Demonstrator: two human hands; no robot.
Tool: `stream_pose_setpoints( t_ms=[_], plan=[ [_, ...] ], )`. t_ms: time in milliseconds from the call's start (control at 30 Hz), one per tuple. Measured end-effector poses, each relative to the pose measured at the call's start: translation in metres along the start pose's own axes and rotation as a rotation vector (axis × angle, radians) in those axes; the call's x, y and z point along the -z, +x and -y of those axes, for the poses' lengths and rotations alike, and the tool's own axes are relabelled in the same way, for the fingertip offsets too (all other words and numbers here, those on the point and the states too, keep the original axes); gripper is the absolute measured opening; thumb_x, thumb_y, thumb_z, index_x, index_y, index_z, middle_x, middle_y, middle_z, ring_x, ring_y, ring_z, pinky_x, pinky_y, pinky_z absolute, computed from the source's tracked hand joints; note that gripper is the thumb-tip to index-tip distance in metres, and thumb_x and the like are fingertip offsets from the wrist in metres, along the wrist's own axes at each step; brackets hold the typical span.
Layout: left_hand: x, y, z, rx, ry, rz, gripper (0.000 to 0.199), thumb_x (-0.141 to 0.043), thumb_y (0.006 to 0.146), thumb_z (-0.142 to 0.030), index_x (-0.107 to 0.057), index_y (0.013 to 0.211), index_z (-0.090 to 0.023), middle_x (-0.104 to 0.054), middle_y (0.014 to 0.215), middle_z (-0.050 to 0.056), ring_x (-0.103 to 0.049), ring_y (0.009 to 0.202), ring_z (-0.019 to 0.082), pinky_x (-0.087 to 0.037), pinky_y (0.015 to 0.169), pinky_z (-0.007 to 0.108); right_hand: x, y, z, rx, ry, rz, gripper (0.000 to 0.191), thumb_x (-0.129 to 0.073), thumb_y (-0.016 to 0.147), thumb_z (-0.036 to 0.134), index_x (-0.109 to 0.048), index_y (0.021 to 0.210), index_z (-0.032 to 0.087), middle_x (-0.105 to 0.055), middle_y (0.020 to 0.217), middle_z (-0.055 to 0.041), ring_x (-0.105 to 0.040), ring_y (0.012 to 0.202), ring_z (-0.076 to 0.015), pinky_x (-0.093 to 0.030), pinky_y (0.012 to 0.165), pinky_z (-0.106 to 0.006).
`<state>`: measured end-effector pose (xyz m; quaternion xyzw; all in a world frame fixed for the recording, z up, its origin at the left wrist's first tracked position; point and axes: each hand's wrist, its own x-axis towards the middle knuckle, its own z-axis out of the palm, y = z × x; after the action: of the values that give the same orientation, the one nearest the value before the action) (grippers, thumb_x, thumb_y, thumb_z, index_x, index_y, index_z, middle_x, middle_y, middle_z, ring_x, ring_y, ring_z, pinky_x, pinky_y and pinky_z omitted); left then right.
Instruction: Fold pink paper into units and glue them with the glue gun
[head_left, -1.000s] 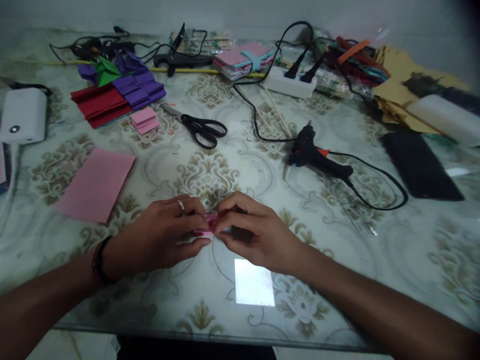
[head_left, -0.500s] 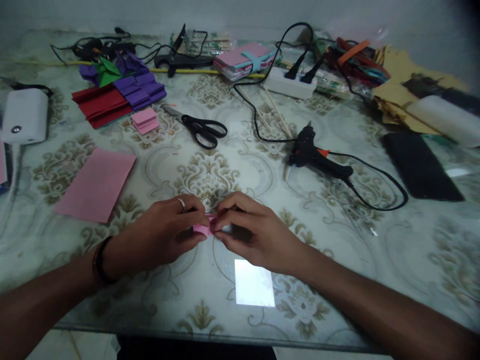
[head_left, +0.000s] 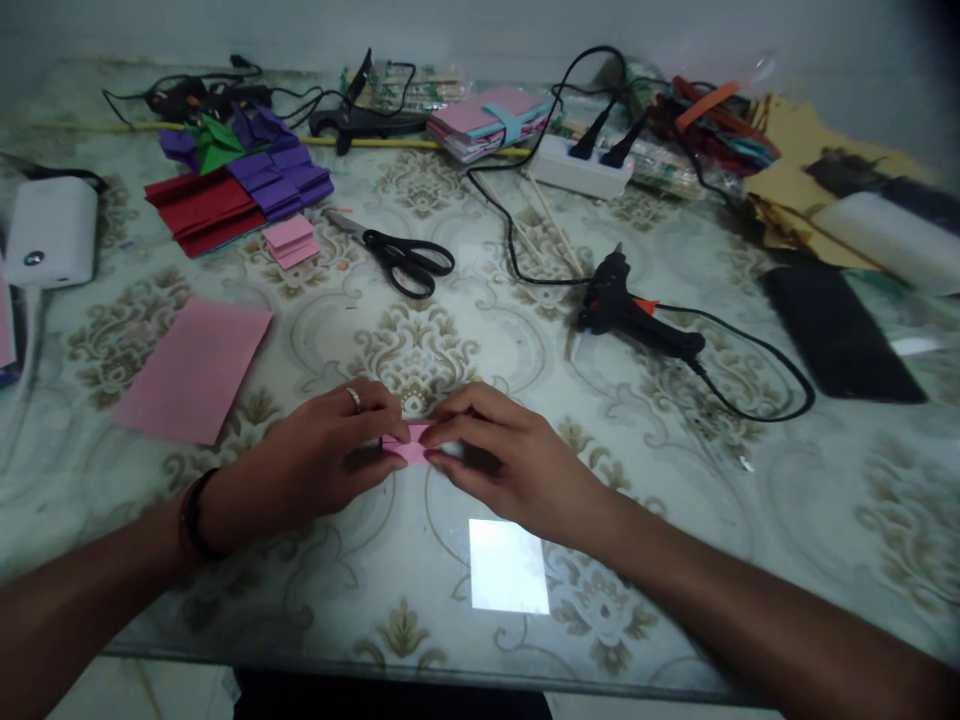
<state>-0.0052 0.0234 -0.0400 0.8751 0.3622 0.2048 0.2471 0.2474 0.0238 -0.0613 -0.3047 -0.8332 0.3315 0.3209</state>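
Observation:
A small folded pink paper (head_left: 413, 445) lies on the patterned table between my two hands. My left hand (head_left: 334, 445) grips its left end with thumb and fingers; a ring and a dark wristband show on this side. At the paper's right end, my right hand (head_left: 499, 455) pinches it between thumb and fingertips. Left of my hands rests a flat pink sheet (head_left: 196, 370). Farther back are a small pleated pink piece (head_left: 291, 242) and black-handled scissors (head_left: 405, 262).
A black glue gun (head_left: 637, 315) with its cord lies right of centre, and a dark phone (head_left: 844, 335) beyond it. Red folded paper (head_left: 202, 210), purple paper (head_left: 281, 180), a white power strip (head_left: 581, 168) and a white device (head_left: 52, 232) stand farther back.
My left hand has shifted slightly left and its fingers have spread a little, so more of the folded pink paper shows. My right hand has barely moved.

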Motion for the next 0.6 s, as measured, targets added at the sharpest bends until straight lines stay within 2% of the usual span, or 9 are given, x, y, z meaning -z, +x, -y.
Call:
stream_pose_setpoints(
  t_ms=[233, 433, 600],
  plan=[
    [-0.0013, -0.0009, -0.0015, 0.035, -0.028, 0.035, 0.014, -0.069, 0.098, -0.012, -0.068, 0.109, -0.019, -0.07, 0.11, 0.004, -0.07, 0.103, 0.017, -0.056, 0.094, 0.03, -0.0002, 0.0009, 0.0003, -0.015, 0.001, 0.014, 0.006, -0.065, 0.101, 0.016, -0.068, 0.103, 0.021, -0.069, 0.104, -0.0085, -0.065, 0.099, -0.0213, -0.056, 0.088, -0.037],
    [0.0015, 0.0004, -0.0052, 0.028, -0.079, 0.09, 0.015, -0.065, 0.1, -0.014, -0.07, 0.113, -0.019, -0.072, 0.111, 0.004, -0.071, 0.104, 0.018, -0.057, 0.095, 0.031, 0.0003, 0.0015, 0.0008, 0.031, 0.006, 0.042, 0.009, -0.063, 0.102, 0.016, -0.069, 0.108, 0.021, -0.073, 0.101, -0.0071, -0.067, 0.096, -0.0204, -0.057, 0.084, -0.035],
    [0.0016, 0.0006, -0.0048, 0.033, -0.026, 0.045, 0.018, -0.068, 0.097, -0.013, -0.072, 0.113, -0.02, -0.07, 0.111, 0.005, -0.069, 0.107, 0.019, -0.058, 0.097, 0.033, -0.0003, 0.0015, 0.0003, 0.035, -0.015, 0.041, 0.011, -0.066, 0.102, 0.018, -0.071, 0.111, 0.019, -0.072, 0.102, -0.0081, -0.067, 0.097, -0.0213, -0.057, 0.086, -0.035]
  ],
)
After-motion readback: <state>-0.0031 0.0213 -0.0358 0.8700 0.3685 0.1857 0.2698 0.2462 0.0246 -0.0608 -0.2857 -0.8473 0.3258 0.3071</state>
